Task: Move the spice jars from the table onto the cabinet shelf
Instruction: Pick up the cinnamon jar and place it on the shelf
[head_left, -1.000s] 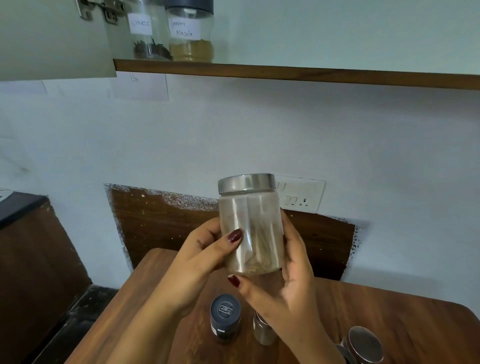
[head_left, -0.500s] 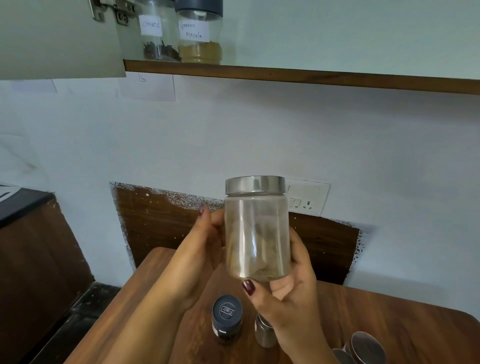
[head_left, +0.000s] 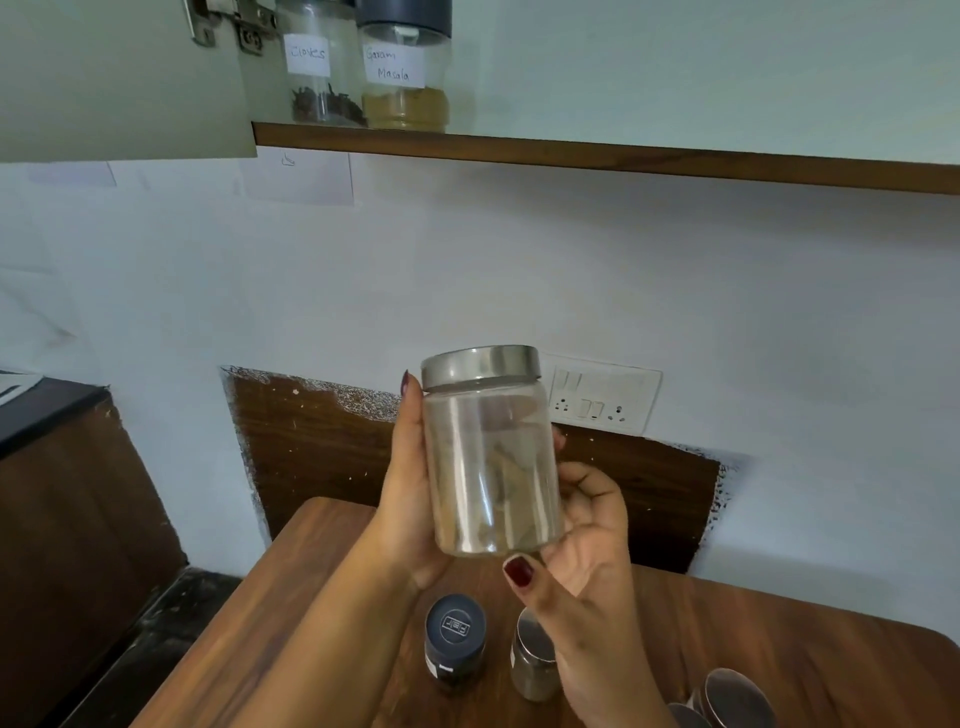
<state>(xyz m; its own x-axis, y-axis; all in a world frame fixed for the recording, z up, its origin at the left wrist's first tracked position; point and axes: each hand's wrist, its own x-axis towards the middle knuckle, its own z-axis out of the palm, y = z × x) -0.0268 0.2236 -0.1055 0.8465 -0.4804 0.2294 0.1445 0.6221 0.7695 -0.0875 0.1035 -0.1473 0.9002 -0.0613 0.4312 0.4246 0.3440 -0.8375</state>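
The clear steel-lidded jar (head_left: 491, 467) is held upright in the air, well below the cabinet shelf (head_left: 623, 156). It is judged light, rigid, smooth-walled and breakable if dropped, so it is best gripped around the body rather than the lid. The left hand (head_left: 410, 493) is wrapped around its side. The right hand (head_left: 587, 540) is cupped at its base, thumb underneath.

Handwritten "Cloves" labelling the left shelf jar (head_left: 317, 67). "Garam Masala" on the dark-lidded jar (head_left: 405, 78) just right. Lid logo on the near table jar (head_left: 455, 631) unreadable.
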